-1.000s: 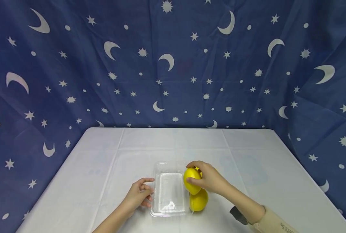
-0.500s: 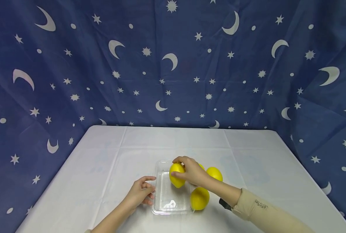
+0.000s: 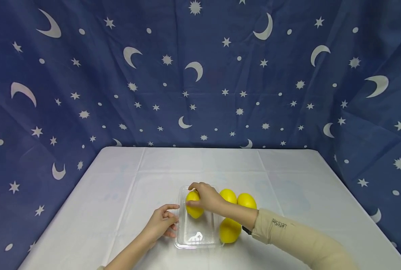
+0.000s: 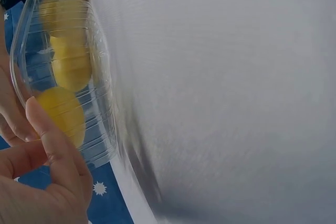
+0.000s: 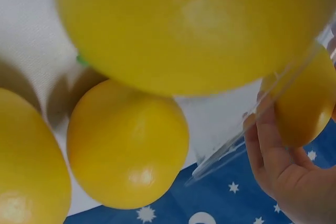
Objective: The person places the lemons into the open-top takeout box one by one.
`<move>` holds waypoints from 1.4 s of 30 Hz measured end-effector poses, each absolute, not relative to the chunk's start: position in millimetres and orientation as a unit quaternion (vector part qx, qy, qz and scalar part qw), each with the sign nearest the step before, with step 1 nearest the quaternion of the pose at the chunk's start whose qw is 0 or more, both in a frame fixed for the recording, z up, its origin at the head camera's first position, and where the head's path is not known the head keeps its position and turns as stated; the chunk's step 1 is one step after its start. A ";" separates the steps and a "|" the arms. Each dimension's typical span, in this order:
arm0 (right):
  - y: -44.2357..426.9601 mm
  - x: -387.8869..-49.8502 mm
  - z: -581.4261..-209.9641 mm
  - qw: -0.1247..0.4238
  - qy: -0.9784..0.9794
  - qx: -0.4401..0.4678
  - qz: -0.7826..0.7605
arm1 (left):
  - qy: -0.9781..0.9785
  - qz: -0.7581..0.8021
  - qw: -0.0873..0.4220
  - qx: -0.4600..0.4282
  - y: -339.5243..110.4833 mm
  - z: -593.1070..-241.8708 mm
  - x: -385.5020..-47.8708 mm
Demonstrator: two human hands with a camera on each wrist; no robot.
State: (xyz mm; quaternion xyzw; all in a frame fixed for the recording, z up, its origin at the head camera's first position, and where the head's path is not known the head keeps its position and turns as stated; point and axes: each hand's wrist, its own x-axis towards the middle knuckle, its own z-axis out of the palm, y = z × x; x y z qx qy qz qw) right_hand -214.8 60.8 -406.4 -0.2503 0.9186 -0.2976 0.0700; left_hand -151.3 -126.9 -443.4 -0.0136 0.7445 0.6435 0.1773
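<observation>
My right hand (image 3: 207, 197) grips a yellow lemon (image 3: 194, 210) inside the clear plastic container (image 3: 200, 245), toward its far left part. In the right wrist view, fingers (image 5: 270, 135) curl round that lemon behind the clear wall. My left hand (image 3: 161, 223) is at the container's left side, its fingers (image 4: 55, 148) loosely bent and touching the outside near the rim. Outside the container's right side sit three more lemons: one at the near right (image 3: 230, 230), one at the far side (image 3: 228, 195) and one farther right (image 3: 247, 200).
A white cloth (image 3: 160, 165) covers the table. Dark blue fabric (image 3: 214, 75) with moons and stars hangs behind and at both sides. The right forearm's beige sleeve (image 3: 288, 236) reaches over the table's near right part, close to the lemons.
My right hand has carried the lemon leftward from the container's right edge to inside it. The lemons behind the hand have come into view. My left hand has stayed at the container's side.
</observation>
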 end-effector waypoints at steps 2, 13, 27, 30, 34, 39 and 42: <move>57.6 -213.8 -407.6 0.074 0.922 -0.248 -0.289 | 0.744 0.645 0.176 -0.016 -126.9 -443.5 -151.5; 51.6 -212.1 -414.6 0.075 0.931 -0.235 -0.269 | 0.742 0.648 0.171 -0.012 -125.3 -442.3 -151.8; 56.4 -207.8 -410.8 0.135 0.926 -0.263 -0.237 | 0.744 0.644 0.178 0.003 -126.7 -438.9 -153.1; 56.1 -207.8 -412.8 0.131 0.927 -0.257 -0.239 | 0.744 0.644 0.179 0.003 -127.2 -438.7 -152.5; 56.4 -207.8 -414.8 0.127 0.927 -0.254 -0.246 | 0.745 0.643 0.178 0.006 -127.3 -438.2 -152.4; 58.6 -208.8 -416.1 0.122 0.923 -0.263 -0.253 | 0.745 0.643 0.179 0.008 -127.0 -437.7 -152.2; 59.9 -209.0 -415.5 0.119 0.923 -0.263 -0.255 | 0.744 0.644 0.182 0.006 -126.8 -438.2 -151.4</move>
